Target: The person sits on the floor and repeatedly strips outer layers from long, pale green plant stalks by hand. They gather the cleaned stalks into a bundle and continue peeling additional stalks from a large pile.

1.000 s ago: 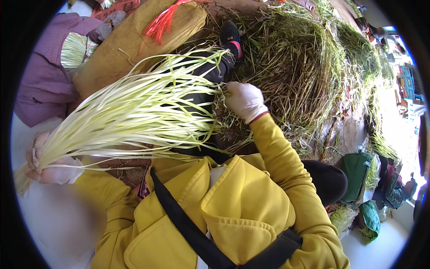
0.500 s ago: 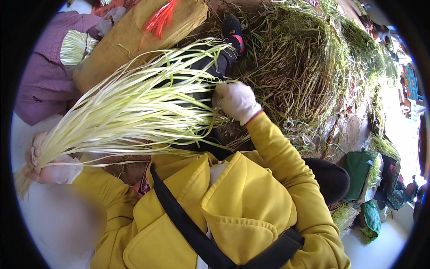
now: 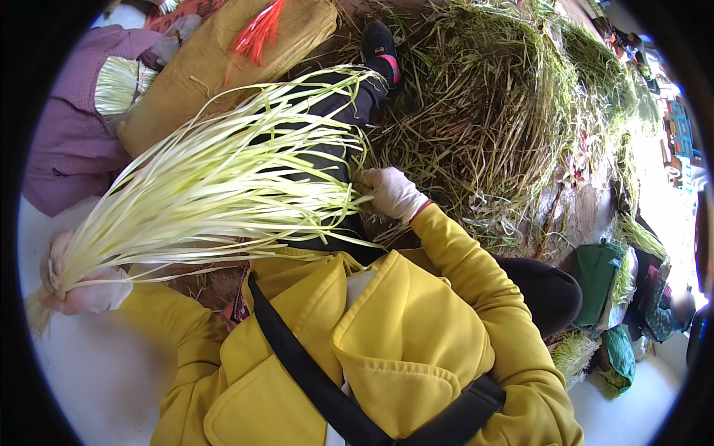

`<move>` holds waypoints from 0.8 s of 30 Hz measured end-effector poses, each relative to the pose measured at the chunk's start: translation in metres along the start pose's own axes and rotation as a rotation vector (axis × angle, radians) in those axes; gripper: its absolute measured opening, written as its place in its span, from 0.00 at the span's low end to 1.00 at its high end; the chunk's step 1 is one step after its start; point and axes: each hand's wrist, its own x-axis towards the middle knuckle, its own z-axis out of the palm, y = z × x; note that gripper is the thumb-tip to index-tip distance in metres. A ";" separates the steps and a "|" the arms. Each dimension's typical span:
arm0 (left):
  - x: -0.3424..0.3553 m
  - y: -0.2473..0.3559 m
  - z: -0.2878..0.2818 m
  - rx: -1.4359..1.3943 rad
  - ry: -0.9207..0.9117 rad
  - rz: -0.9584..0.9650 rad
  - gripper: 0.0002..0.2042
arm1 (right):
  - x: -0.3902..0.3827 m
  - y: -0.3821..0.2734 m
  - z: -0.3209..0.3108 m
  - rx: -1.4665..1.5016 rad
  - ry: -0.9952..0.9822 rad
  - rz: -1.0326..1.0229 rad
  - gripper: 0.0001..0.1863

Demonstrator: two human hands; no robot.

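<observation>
A large fanned bunch of pale yellow-green chives (image 3: 216,186) stretches from the left edge across my lap, leaf tips to the right. At its narrow white base, my gloved left hand (image 3: 78,279) is closed round the stalks. My right hand (image 3: 393,195), in a whitish glove, is at the tips, with thumb and fingers pinched on a few thin leaf ends. Just what lies between these fingers is partly hidden.
A big heap of loose green and dry leaves (image 3: 491,111) covers the floor ahead and right. A tan wrapped bundle (image 3: 223,67) with red ties (image 3: 258,33) lies far left, beside a person in a purple garment (image 3: 71,134). Green bags (image 3: 597,286) stand at right.
My right hand has dropped slightly toward me along the leaf tips, its fingers now pointing left in a pinch. The left hand still grips the base, a touch lower.
</observation>
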 end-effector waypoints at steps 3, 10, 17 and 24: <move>-0.003 0.008 -0.001 -0.207 0.076 -0.093 0.11 | 0.007 0.033 0.022 -0.349 -0.110 0.006 0.13; -0.005 0.013 0.012 -0.502 0.039 -0.163 0.14 | 0.004 0.089 -0.026 -0.642 -0.199 0.500 0.12; 0.001 0.012 0.018 -0.564 0.031 -0.173 0.16 | -0.003 -0.035 -0.070 0.218 0.420 -0.278 0.15; -0.001 0.014 0.008 -0.270 0.106 -0.128 0.18 | 0.036 -0.062 -0.046 -0.089 0.495 -0.212 0.06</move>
